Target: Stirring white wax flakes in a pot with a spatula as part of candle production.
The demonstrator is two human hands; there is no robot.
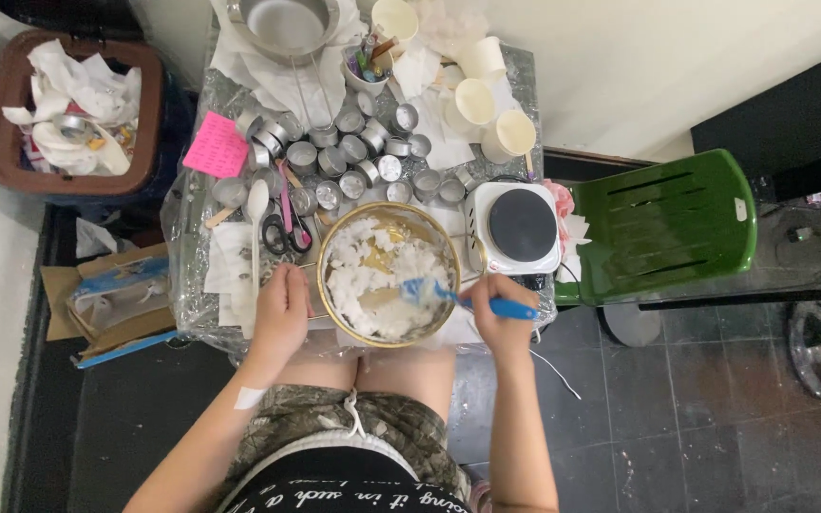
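Left hand (282,309): curled against the pan's rim at 9 o'clock, fingers bent over the edge, gripping it.
Right hand (496,313): closed around the blue handle of a spatula (458,296), at 3 o'clock of the pan.
Spatula: blade dipped in the white chunks, pointing toward 9 o'clock; handle running out over the rim.
Pan (334,233): round, gold-rimmed, at the table's near edge, above the knees; filled with white waxy chunks (372,285), a yellowish melted patch near 12 o'clock.
Hot plate (520,226): white, with dark round disc, just beside the pan at 2 o'clock.
Small metal cups (353,157): clustered at 12 o'clock of the pan, many, empty-looking.
Scissors (282,233): at 10 o'clock, beside a white spoon (257,204).
Pink note (216,145): farther out at 10 o'clock.
Paper cups (486,104): at 1 o'clock, far end of the table.
Green chair (662,223): at 3 o'clock, past the hot plate.
Brown bin (73,109): at 10 o'clock, off the table, stuffed with crumpled paper.
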